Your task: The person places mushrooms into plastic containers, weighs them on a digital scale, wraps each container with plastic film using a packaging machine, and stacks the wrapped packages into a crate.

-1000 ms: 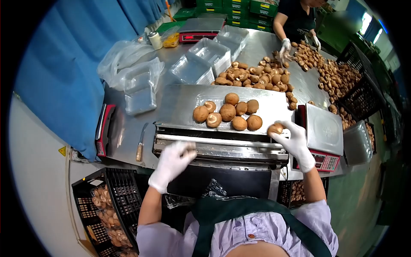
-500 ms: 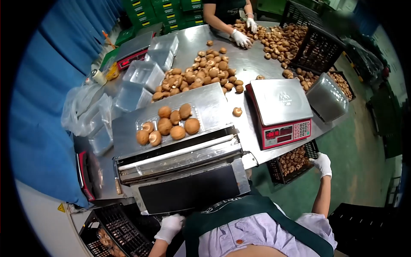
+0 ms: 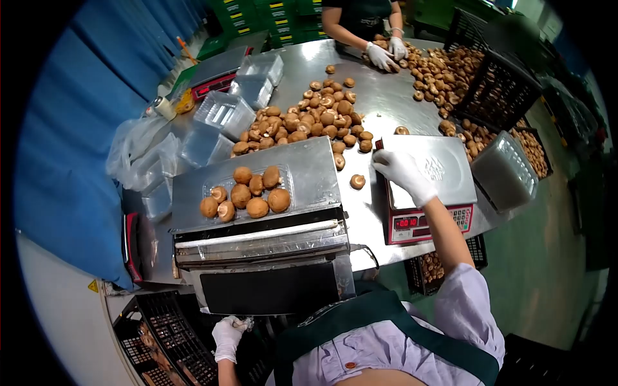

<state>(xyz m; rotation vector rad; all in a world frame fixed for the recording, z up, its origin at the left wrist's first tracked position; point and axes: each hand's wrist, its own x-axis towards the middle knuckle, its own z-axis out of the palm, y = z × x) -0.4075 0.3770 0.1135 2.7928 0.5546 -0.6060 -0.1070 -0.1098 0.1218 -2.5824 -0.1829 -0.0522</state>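
My right hand [image 3: 407,175], in a white glove, reaches over the left edge of the red scale's metal plate [image 3: 444,167]. Its fingers are stretched out to the left and no held thing shows. A single mushroom [image 3: 357,182] lies just left of it. Low by the front of the wrapping machine [image 3: 267,289], my gloved left hand [image 3: 226,337] is closed on a crinkled bit of clear plastic film [image 3: 247,322]. On the machine's metal top, a clear tray [image 3: 287,177] bears several brown mushrooms [image 3: 241,195].
A mushroom pile [image 3: 309,116] lies behind the machine, with clear trays [image 3: 224,114] to its left. Stacked trays [image 3: 505,170] lean right of the scale. Across the table, a person's gloved hands [image 3: 388,55] touch mushrooms. Black crates [image 3: 167,338] stand low left and under the table's right side.
My right hand has left the crate below the table edge and come up over the scale. My left hand has shifted slightly left. The view has turned a little.
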